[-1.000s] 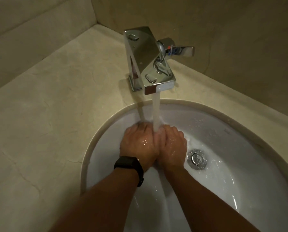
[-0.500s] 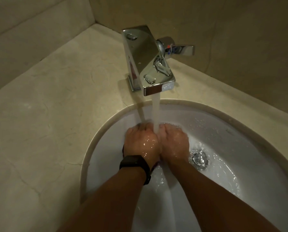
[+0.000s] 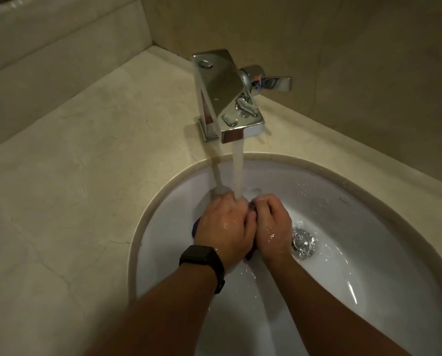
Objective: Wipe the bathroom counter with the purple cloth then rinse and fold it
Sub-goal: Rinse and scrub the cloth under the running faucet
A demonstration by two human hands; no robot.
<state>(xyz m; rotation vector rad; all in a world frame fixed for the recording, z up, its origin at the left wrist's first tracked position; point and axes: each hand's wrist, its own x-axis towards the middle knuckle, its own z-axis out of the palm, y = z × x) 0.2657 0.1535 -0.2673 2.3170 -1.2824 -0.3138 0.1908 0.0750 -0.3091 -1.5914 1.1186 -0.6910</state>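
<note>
Both hands are pressed together inside the white sink [image 3: 369,227], under the running stream from the chrome faucet [image 3: 227,98]. My left hand [image 3: 223,224], with a black watch on its wrist, and my right hand [image 3: 272,224] are closed around the bunched purple cloth [image 3: 197,226]. Only small dark purple bits of the cloth show, at the left of my left hand, between the knuckles and below the palms. Water falls right onto the gap between the two hands.
The beige stone counter [image 3: 73,201] surrounds the sink on the left and behind. The faucet's lever handle [image 3: 274,83] points right near the wall. A chrome drain [image 3: 303,242] lies just right of my right hand. Walls close in behind and left.
The hands have stayed under the stream, shifting slightly as they work the cloth. A bit of purple now shows left of my left hand.
</note>
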